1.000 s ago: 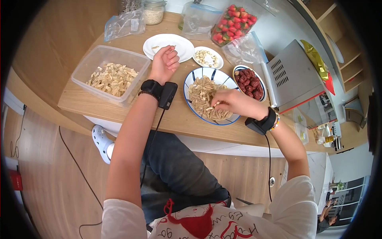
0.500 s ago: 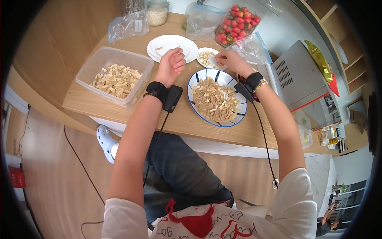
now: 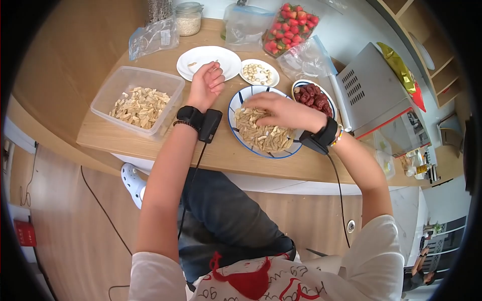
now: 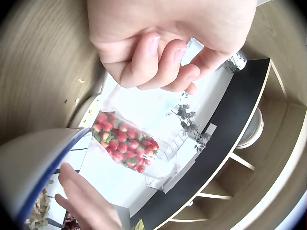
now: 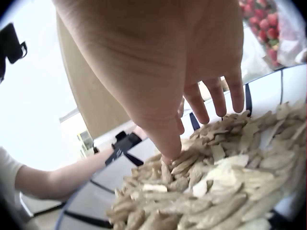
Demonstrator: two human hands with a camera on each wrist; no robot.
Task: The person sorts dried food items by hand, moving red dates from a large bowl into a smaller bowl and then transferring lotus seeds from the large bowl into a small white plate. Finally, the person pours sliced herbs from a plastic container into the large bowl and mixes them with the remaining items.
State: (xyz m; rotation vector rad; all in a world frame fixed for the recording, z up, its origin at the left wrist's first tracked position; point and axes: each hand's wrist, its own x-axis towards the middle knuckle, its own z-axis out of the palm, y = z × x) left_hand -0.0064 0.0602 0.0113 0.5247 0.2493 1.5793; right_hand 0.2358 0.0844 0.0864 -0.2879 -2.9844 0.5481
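A blue-rimmed bowl [image 3: 232, 114] near the table's front holds a pile of pale split seeds [image 3: 261, 135]. My right hand [image 3: 273, 108] reaches into it from the right with fingers stretched out. In the right wrist view the thumb tip [image 5: 168, 152] touches the seed pile [image 5: 216, 191], and nothing is pinched. My left hand [image 3: 206, 83] rests on the wood between the bowl and a white plate [image 3: 221, 62]. Its fingers [image 4: 153, 57] are curled into the palm and nothing shows in them.
A clear tub [image 3: 125, 72] of seeds stands at the left. Behind the bowl are a small plate of kernels [image 3: 258, 72], a bowl of red dates [image 3: 314, 98], bagged strawberries [image 3: 288, 27], a jar [image 3: 188, 17] and zip bags [image 3: 153, 35]. A silver appliance [image 3: 374, 90] fills the right.
My right hand went from the seed bowl back to the small kernel plate, then returned to the seed pile. The left hand stayed curled beside the white plate.
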